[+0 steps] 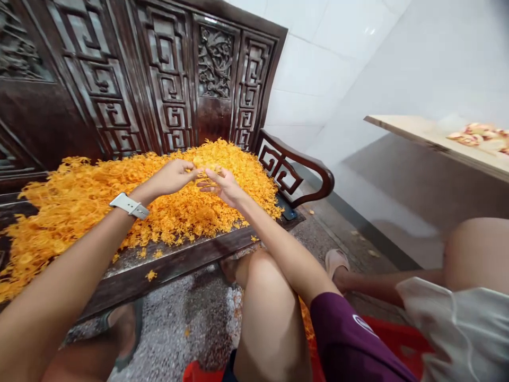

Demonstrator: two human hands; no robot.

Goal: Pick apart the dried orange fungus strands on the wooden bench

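Observation:
My left hand (177, 176), with a pale watch on its wrist, is over a big heap of orange plastic flower-shaped pieces (194, 215). Its thumb and fingertips are pinched together; anything between them blends into the heap behind. Just to its right, my right hand (225, 187) points its fingertips at the left ones, nearly touching them. Those right fingers are partly stretched and apart, and I see nothing held in them for certain. The heap covers the seat of a dark carved wooden bench (178, 260), and a few loose pieces (151, 275) lie along its front edge.
The bench has a carved back (214, 114) and a curved armrest (304, 172). A phone-like dark object (287, 209) lies by the armrest. At right, a wooden board (417, 130) bears reddish-yellow pieces. Another person's leg (377, 289) is at right; something red (201, 373) is below.

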